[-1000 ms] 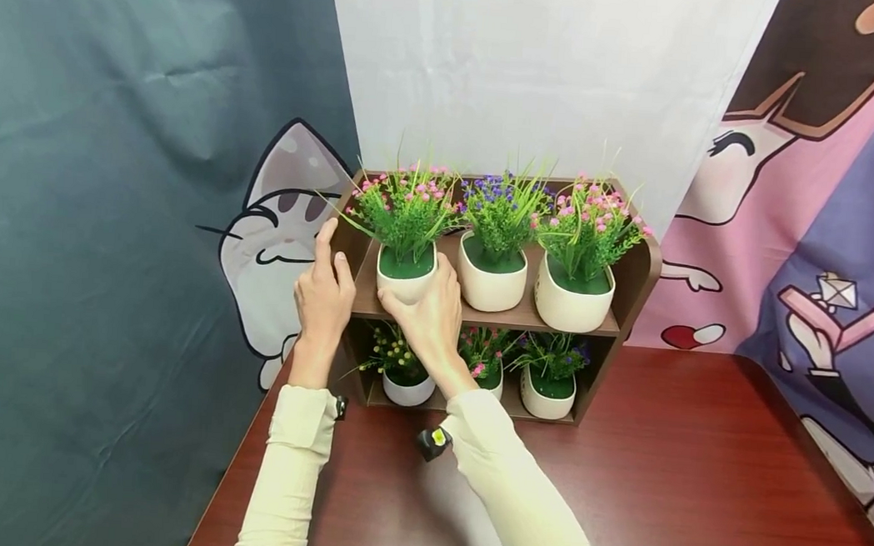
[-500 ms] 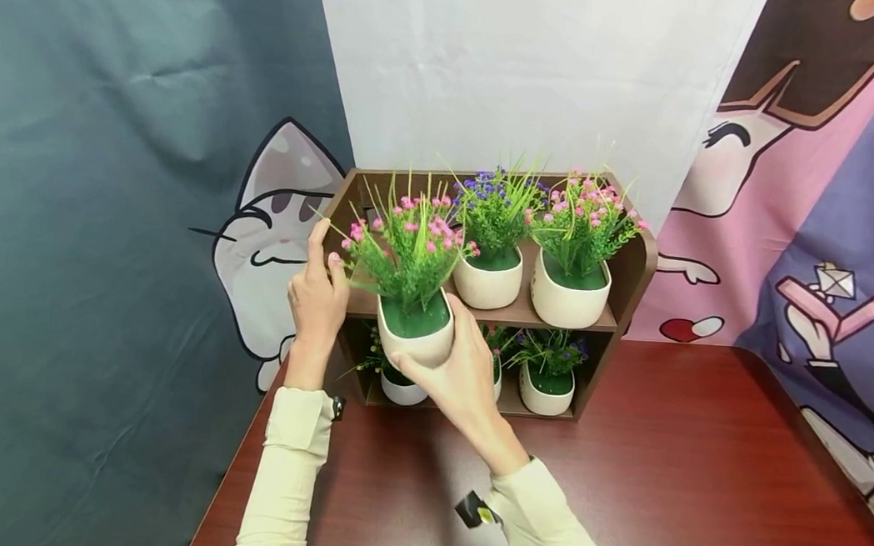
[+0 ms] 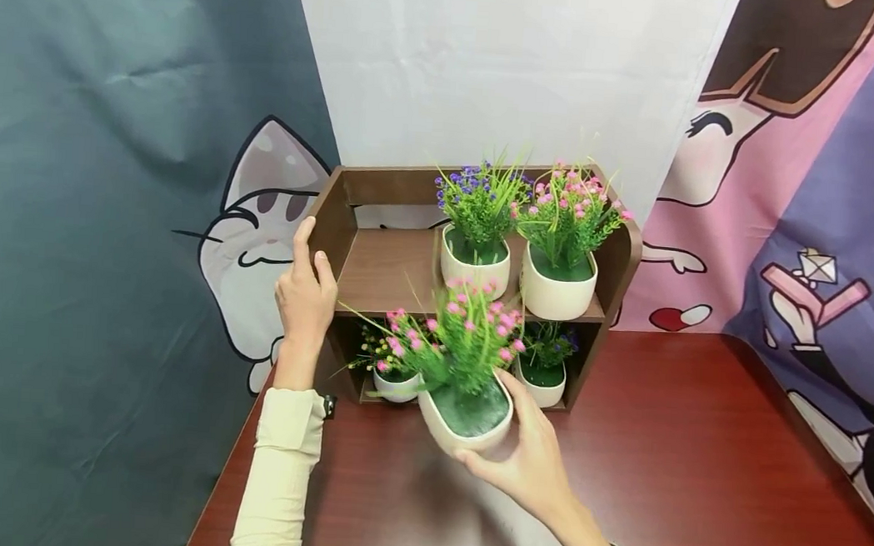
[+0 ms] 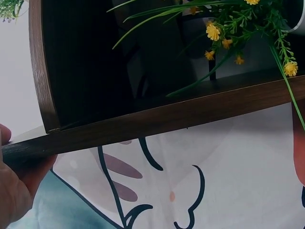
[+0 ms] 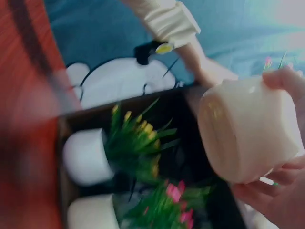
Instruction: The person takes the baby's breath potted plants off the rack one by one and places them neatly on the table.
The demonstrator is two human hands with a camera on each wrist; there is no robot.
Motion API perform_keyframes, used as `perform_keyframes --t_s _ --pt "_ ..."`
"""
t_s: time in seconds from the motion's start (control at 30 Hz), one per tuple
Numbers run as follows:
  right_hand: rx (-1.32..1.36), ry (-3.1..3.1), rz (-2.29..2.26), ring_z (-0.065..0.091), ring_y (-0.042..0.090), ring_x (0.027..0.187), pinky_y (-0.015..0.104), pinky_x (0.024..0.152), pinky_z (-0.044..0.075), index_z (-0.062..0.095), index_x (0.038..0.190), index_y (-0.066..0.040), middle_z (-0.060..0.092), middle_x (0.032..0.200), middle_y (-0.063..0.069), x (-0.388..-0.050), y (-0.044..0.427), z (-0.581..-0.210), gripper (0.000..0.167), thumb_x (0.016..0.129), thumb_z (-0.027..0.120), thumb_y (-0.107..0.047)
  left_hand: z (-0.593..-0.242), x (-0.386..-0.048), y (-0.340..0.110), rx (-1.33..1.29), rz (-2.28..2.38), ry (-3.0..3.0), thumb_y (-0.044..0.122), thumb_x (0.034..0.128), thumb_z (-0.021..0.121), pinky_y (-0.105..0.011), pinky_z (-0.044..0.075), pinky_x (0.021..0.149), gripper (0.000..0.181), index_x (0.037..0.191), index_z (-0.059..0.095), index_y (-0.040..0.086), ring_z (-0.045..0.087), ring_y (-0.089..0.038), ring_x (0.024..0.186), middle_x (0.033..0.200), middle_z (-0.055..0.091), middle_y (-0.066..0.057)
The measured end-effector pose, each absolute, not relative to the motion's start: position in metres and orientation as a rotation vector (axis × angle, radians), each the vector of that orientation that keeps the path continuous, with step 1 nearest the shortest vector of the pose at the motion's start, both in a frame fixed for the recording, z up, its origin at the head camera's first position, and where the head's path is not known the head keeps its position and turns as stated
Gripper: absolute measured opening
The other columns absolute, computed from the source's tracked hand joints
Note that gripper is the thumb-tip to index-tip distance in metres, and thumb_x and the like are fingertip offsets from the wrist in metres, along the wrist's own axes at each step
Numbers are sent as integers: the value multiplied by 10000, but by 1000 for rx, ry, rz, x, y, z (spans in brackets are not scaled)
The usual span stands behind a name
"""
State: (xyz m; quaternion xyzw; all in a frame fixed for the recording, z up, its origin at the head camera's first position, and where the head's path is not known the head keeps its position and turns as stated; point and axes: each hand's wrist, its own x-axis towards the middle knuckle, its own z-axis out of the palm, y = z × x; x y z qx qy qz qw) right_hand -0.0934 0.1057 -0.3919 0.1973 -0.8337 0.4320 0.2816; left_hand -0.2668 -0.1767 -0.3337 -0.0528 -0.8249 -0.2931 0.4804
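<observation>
A white pot of pink artificial flowers (image 3: 469, 413) is held in my right hand (image 3: 538, 463), tilted in front of the wooden shelf. My thumb is on its near side and my fingers are round its right side. The right wrist view shows the smooth underside of this white pot (image 5: 252, 129). My left hand (image 3: 306, 298) grips the shelf's left side panel (image 3: 333, 225). In the left wrist view, that hand (image 4: 19, 186) has the dark panel edge (image 4: 119, 124) between its thumb and fingers.
On the upper tier stand a purple-flowered pot (image 3: 474, 275) and a pink-flowered pot (image 3: 558, 293). Below are a yellow-flowered pot (image 3: 397, 387) and a purple-flowered pot (image 3: 541, 388). The held plant hides the lower middle. The shelf stands on a red-brown table (image 3: 696, 456) before printed curtains.
My right hand has lifted the pink-flowered pot off the upper tier's left end and brought it down, right and toward me. My left hand has stayed at the side panel.
</observation>
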Motion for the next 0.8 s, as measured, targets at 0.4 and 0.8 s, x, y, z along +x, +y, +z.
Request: perform_keyframes --t_s 0.4,0.8 --pt "401 -2279 1087 474 19 1092 93 891 296 468 1307 -15 557 1182 133 -57 192 -452 966 456 903 -154 -334 -265 -177 -138 -722 -2024 201 968 420 -355 204 394 424 1389 411 251 230 -211 346 439 297 -39" --pt "43 -2327 1093 407 -167 1005 27 830 299 410 1338 41 526 1163 164 -45 254 -494 981 475 876 10 -331 -264 -177 -136 -732 -2037 227 972 417 -358 211 400 422 1392 403 258 256 -224 354 449 328 -61"
